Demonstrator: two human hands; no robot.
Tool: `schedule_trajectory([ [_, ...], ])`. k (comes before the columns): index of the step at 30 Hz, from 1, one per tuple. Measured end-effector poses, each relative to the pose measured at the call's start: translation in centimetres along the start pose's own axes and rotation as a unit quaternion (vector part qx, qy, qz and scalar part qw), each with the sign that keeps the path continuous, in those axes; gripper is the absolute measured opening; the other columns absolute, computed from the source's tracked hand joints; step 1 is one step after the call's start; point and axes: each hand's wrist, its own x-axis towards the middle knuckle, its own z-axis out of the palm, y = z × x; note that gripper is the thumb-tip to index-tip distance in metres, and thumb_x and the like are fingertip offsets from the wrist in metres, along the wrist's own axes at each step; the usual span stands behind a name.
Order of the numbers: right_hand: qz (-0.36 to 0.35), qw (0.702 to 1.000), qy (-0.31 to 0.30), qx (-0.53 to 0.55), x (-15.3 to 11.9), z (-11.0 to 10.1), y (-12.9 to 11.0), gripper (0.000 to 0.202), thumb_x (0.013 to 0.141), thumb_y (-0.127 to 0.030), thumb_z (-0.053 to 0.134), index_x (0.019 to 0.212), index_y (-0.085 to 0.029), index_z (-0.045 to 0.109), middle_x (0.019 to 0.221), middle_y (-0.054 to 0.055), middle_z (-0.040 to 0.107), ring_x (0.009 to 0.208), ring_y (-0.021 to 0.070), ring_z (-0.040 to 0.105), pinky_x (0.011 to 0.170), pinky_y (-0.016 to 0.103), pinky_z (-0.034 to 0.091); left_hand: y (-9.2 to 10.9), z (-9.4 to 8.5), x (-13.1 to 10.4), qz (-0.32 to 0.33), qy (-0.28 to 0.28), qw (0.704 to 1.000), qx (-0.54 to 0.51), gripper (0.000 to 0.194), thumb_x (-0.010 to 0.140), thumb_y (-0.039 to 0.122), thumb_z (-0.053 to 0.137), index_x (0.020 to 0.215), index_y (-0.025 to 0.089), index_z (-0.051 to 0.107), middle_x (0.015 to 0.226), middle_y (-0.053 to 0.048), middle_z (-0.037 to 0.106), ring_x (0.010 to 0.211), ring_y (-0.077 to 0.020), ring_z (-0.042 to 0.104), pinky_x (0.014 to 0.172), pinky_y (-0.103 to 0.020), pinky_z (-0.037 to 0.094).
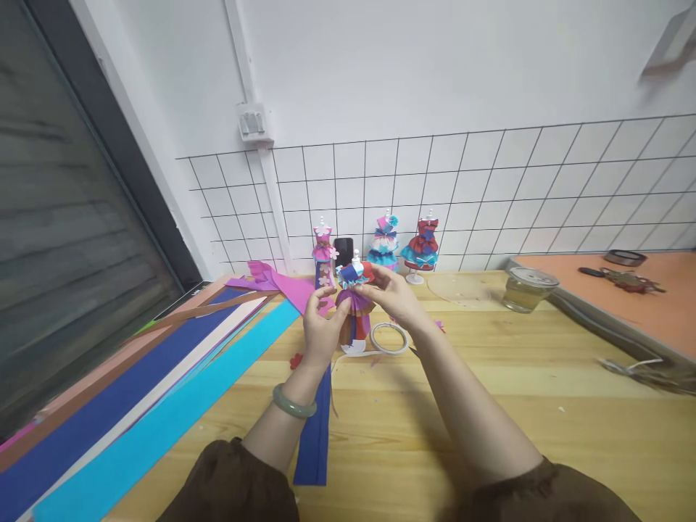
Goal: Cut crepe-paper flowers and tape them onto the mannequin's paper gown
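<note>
A small dress form (356,290) stands upright on a white base on the wooden table, dressed in a blue, white and red top over a purple skirt with hanging strips. My left hand (325,322) pinches the purple skirt at its left side, with a green bangle on the wrist. On the right side of the form, my right hand (394,293) has thumb and fingers closed on the dress near the waist. Its fingertips are partly hidden. A roll of white tape (389,338) lies just right of the base.
Long paper strips (179,406) spread across the left, and a dark blue strip (312,449) runs toward the front. Three dressed forms (383,243) and a black phone (344,251) stand by the wall. A lidded glass jar (528,290) is at right, beside an orange surface (587,272).
</note>
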Motion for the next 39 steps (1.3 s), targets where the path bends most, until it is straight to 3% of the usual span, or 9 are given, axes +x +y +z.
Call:
schedule_trajectory([
  [4,0.015,1.000,-0.002,0.010,-0.1,0.0,-0.2,0.039,0.070,-0.031,0.064,0.107,-0.022,0.057,0.103,0.006,0.064,0.089,0.0215,0.060,0.066,0.031,0.052,0.3,0.6,0.5,0.018,-0.005,1.000,0.008,0.032,0.068,0.030,0.064,0.097,0.020,0.054,0.103,-0.006,0.058,0.096,-0.0174,0.053,0.084,-0.031,0.038],
  [9,0.001,1.000,0.013,0.023,0.1,0.0,0.2,0.040,0.068,-0.030,0.066,0.106,-0.022,0.057,0.102,0.004,0.064,0.092,0.0206,0.059,0.073,0.032,0.052,0.5,1.3,0.9,0.028,-0.007,1.000,0.004,0.030,0.070,0.029,0.063,0.097,0.020,0.054,0.100,-0.005,0.059,0.093,-0.0160,0.054,0.084,-0.030,0.039],
  [15,0.017,0.999,0.016,0.024,0.2,0.1,0.4,0.041,0.069,-0.034,0.064,0.107,-0.021,0.056,0.096,0.005,0.065,0.083,0.0213,0.061,0.050,0.027,0.053,0.6,1.7,1.0,0.019,-0.006,1.000,0.007,0.028,0.071,0.029,0.062,0.095,0.019,0.055,0.099,-0.005,0.060,0.091,-0.0156,0.055,0.082,-0.030,0.040],
  [23,0.020,0.999,-0.017,0.027,0.1,-0.2,-0.1,0.044,0.068,-0.033,0.065,0.109,-0.022,0.054,0.098,0.006,0.063,0.083,0.0216,0.060,0.048,0.027,0.054,0.5,1.8,1.2,0.010,0.004,1.000,-0.001,0.029,0.070,0.031,0.062,0.096,0.018,0.055,0.101,-0.006,0.059,0.092,-0.0165,0.055,0.081,-0.030,0.041],
  [27,0.005,1.000,-0.004,0.006,0.0,-0.5,-0.4,0.047,0.068,-0.031,0.066,0.112,-0.021,0.053,0.102,0.006,0.063,0.093,0.0215,0.058,0.067,0.032,0.054,0.4,1.5,1.3,0.017,0.000,1.000,0.002,0.030,0.070,0.031,0.062,0.097,0.018,0.055,0.100,-0.007,0.060,0.095,-0.0174,0.054,0.083,-0.032,0.040],
  [31,0.011,0.999,0.022,-0.020,0.0,-0.9,-0.4,0.054,0.065,-0.030,0.070,0.115,-0.019,0.053,0.108,0.008,0.062,0.102,0.0214,0.055,0.090,0.038,0.043,0.3,1.2,1.3,0.014,-0.002,1.000,-0.004,0.030,0.071,0.031,0.062,0.097,0.019,0.054,0.102,-0.007,0.059,0.097,-0.0178,0.054,0.084,-0.032,0.039],
  [35,0.035,0.998,0.053,-0.026,0.2,-1.7,0.2,0.065,0.062,-0.030,0.072,0.121,-0.018,0.048,0.111,0.011,0.060,0.102,0.0223,0.056,0.090,0.040,0.043,0.2,0.4,1.3,-0.005,-0.002,1.000,-0.026,0.029,0.072,0.030,0.060,0.097,0.019,0.055,0.100,-0.007,0.059,0.097,-0.0176,0.054,0.083,-0.031,0.040],
  [39,0.033,0.996,0.086,-0.016,0.2,-2.5,0.3,0.063,0.064,-0.032,0.071,0.120,-0.015,0.048,0.108,0.012,0.061,0.098,0.0218,0.058,0.088,0.039,0.045,-0.3,-1.6,1.4,-0.033,0.010,0.998,-0.049,0.025,0.073,0.033,0.058,0.093,0.018,0.056,0.096,-0.006,0.060,0.093,-0.0160,0.055,0.081,-0.029,0.041],
])
